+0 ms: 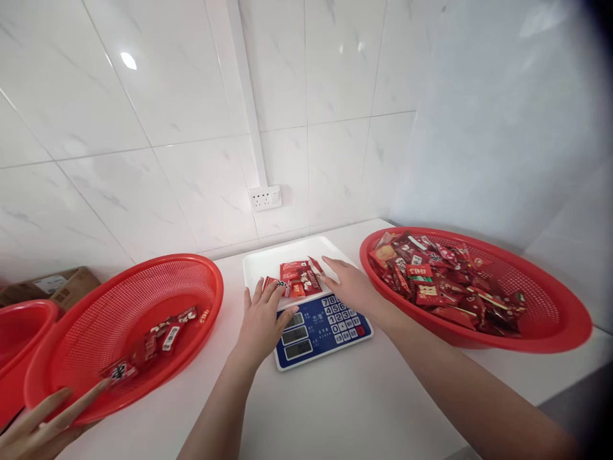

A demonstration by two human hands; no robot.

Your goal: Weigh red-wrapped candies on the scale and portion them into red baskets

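A white and blue weighing scale stands on the table in front of me, with several red snack packets on its white pan. My left hand is over the pan's left front edge, fingers spread and thumb apart, its fingertips touching a red packet. At the pan's right side, my right hand pinches a tilted red snack packet between thumb and fingers; the exact contact is partly hidden. The scale's keypad and displays lie below the pan.
On the right a red plastic basket holds many red packets. Another red basket on the left has several packets. Another person's hand reaches to it. A cardboard box and a wall socket are behind.
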